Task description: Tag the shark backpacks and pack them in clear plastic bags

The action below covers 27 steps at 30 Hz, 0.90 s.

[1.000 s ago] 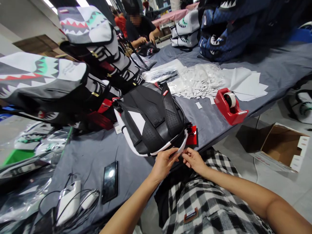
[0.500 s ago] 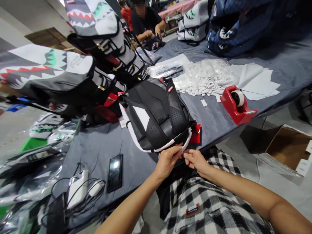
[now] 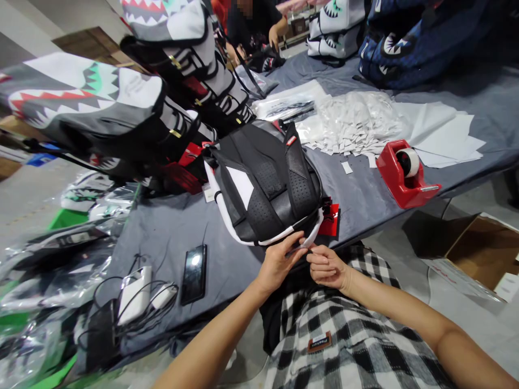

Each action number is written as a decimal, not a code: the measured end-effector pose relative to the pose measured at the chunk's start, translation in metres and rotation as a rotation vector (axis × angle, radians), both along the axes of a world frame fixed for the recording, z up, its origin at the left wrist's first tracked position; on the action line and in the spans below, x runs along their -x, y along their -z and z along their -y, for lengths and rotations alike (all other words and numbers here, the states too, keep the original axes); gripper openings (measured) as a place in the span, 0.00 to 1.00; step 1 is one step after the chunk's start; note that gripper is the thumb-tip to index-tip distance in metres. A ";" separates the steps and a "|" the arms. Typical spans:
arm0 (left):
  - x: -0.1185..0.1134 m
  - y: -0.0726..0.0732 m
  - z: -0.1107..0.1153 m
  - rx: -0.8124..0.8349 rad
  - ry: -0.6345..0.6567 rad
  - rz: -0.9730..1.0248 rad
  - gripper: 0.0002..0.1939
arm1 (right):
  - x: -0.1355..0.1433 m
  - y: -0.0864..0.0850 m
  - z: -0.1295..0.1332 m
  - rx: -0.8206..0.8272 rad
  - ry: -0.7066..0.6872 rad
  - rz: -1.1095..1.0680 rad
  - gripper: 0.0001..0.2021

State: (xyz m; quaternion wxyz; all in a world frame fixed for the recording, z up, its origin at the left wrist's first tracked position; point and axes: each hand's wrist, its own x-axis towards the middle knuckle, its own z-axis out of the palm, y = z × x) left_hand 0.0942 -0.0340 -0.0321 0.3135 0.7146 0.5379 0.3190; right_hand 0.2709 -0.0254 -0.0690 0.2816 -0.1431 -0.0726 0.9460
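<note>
A black backpack [image 3: 267, 178] with white trim lies at the table's front edge, its padded shoulder straps facing up. From its lower right corner a white strap [image 3: 314, 232] curves down toward me. My left hand [image 3: 279, 262] is closed in a pinch on this strap near its lower end. Right beside it, my right hand [image 3: 328, 267] has its fingers curled, thumb and forefinger pressed together at the strap's tip. What sits between those right fingertips is too small to make out. A red hang tag [image 3: 330, 219] lies by the backpack's right side.
Stacked shark-face backpacks [image 3: 101, 100] stand at left. A phone [image 3: 193, 274] and a white charger with cables [image 3: 135, 294] lie front left. Behind are small white labels [image 3: 357, 127]; a red tape dispenser [image 3: 405, 178] stands right. An open carton [image 3: 482, 243] is below. Another person works across the table.
The head view has shifted slightly, so the table's things appear farther right and higher. My right fingers have curled in more; my left hand stays at the strap.
</note>
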 end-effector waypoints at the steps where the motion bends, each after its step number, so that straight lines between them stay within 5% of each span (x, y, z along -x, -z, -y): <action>1: -0.001 0.000 0.000 0.010 0.003 -0.012 0.19 | -0.001 0.000 -0.001 -0.018 0.032 0.024 0.06; 5: -0.001 0.005 0.004 -0.076 0.048 -0.131 0.14 | -0.009 0.001 0.001 -0.168 0.119 0.201 0.10; 9: 0.008 0.019 0.010 -0.511 0.213 -0.308 0.21 | -0.022 0.002 0.015 -0.482 0.256 0.699 0.18; 12: 0.013 0.022 0.009 -0.758 0.328 -0.443 0.26 | -0.029 -0.001 0.018 -0.970 0.446 1.072 0.16; 16: 0.017 0.018 0.021 -0.907 0.317 -0.516 0.20 | -0.026 -0.007 0.007 -1.650 0.354 1.190 0.19; 19: 0.016 0.022 0.053 -0.851 0.041 -0.402 0.15 | -0.019 -0.011 0.001 -1.919 0.351 1.271 0.18; 22: 0.003 0.032 0.081 -0.467 -0.410 -0.070 0.08 | -0.012 -0.021 0.001 -2.138 0.468 1.279 0.15; 25: -0.016 0.039 0.081 -0.005 -0.729 0.432 0.16 | 0.001 -0.033 -0.003 -2.322 0.566 1.256 0.12; 27: -0.024 0.038 0.066 0.112 -0.824 0.731 0.22 | 0.012 -0.036 -0.007 -2.410 0.565 1.264 0.09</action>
